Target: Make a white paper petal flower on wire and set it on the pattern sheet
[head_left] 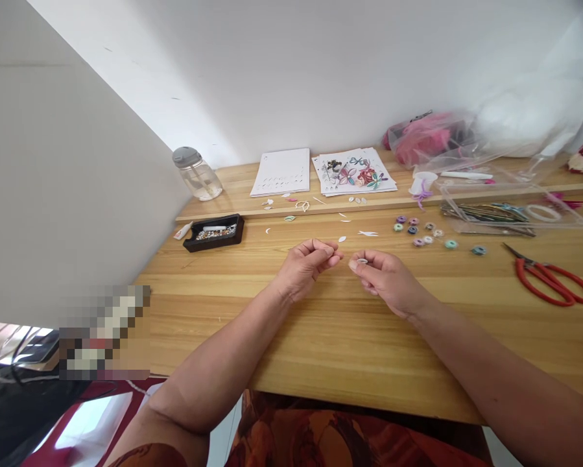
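Note:
Above the middle of the wooden table, my right hand (pixel 383 280) pinches a small white leaf-shaped piece (pixel 362 261) between thumb and forefinger. A short gap away, my left hand (pixel 307 267) is closed in a pinch, its fingertips pointing at the right hand. Whatever the left fingers grip is too fine to make out. Just beyond both hands lies a loose white leaf-shaped cutout (pixel 342 239). Farther back are a pointed white scrap (pixel 368 233) and a green-edged leaf piece (pixel 290 218).
Several thread bobbins (pixel 451 244) sit right of my hands, near red-handled scissors (pixel 556 279) and a clear plastic box (pixel 515 207). A black bead tray (pixel 213 233) and a bottle (pixel 197 174) stand left. Printed sheets (pixel 281 172) lie on the raised back ledge.

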Demonstrator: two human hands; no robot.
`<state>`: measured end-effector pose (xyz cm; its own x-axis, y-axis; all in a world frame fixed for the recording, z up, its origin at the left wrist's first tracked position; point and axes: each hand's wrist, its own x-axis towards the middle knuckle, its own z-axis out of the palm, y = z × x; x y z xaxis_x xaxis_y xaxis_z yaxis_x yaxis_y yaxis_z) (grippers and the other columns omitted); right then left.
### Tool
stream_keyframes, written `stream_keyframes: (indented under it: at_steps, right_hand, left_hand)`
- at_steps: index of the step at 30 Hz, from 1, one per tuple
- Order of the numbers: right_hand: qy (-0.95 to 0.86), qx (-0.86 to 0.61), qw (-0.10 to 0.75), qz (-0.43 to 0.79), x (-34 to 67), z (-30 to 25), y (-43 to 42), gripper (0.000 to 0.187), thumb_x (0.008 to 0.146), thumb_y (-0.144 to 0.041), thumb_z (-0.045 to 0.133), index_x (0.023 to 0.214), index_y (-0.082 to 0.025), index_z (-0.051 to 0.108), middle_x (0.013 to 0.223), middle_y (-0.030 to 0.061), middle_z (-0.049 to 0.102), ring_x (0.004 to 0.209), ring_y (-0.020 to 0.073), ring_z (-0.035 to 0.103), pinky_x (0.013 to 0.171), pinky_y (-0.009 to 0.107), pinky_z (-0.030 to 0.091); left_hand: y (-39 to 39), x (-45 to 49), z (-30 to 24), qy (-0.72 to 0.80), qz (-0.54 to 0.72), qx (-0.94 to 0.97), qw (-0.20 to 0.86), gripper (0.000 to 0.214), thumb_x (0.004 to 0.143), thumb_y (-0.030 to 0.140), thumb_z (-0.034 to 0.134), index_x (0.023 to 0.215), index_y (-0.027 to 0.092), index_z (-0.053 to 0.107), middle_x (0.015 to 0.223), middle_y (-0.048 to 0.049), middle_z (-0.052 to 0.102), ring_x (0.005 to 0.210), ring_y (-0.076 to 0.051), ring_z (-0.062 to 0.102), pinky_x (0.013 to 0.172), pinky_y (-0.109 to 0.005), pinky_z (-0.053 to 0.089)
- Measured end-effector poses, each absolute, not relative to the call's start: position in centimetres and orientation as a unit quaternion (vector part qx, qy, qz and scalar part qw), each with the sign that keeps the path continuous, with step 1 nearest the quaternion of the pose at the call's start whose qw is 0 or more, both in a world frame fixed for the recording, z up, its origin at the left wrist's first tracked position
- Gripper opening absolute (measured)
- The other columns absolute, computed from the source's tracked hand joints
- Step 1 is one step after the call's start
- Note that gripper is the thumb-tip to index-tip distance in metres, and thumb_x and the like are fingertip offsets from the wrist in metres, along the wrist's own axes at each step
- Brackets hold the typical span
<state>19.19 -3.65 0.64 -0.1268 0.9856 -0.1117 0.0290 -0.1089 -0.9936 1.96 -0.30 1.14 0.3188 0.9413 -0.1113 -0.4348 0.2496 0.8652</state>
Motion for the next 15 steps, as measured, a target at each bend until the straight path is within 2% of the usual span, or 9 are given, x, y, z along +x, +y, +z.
stream_keyframes:
  at_steps: [5,8,11,15]
  right_hand:
    - [-0.635,-0.539,0.399,0.383,19.18,0.70,-3.94,0.017,0.081,-0.034,0.057,0.077,-0.018,0.057,0.062,-0.0033,0.048,0.053,0.0089,0.038,0.049,0.023,0.030]
    - [-0.666,-0.546,0.382,0.334,19.13,0.40,-4.12,0.013,0.082,-0.031,0.055,0.078,-0.019,0.057,0.063,-0.0027,0.053,0.052,0.0097,0.041,0.049,0.023,0.032]
    - [-0.687,-0.543,0.373,0.306,19.05,-0.05,-4.15,0.009,0.083,-0.027,0.055,0.080,-0.020,0.058,0.065,-0.0020,0.058,0.052,0.0102,0.043,0.049,0.024,0.033]
    - [-0.702,-0.544,0.363,0.281,18.95,-0.24,-4.12,0.007,0.082,-0.026,0.056,0.082,-0.020,0.061,0.067,-0.0011,0.062,0.053,0.0112,0.048,0.052,0.024,0.036]
  left_hand:
    - [-0.05,1.64,0.63,0.386,0.414,0.504,0.653,0.024,0.069,0.029,0.077,0.073,0.012,0.061,0.066,0.0005,0.062,0.057,-0.006,0.056,0.060,-0.020,0.046]
    - [-0.02,1.47,0.36,0.416,0.349,0.581,0.606,0.017,0.075,0.025,0.067,0.085,0.011,0.067,0.073,-0.0017,0.066,0.055,-0.006,0.054,0.057,-0.020,0.044]
    - [-0.10,1.29,0.40,0.419,0.293,0.630,0.585,0.026,0.074,0.018,0.059,0.096,0.012,0.071,0.083,-0.0043,0.070,0.063,-0.008,0.057,0.061,-0.020,0.045]
    - [-0.28,1.07,0.86,0.428,0.260,0.693,0.519,0.027,0.070,0.016,0.056,0.089,0.014,0.075,0.077,-0.0025,0.071,0.069,-0.012,0.059,0.063,-0.020,0.043]
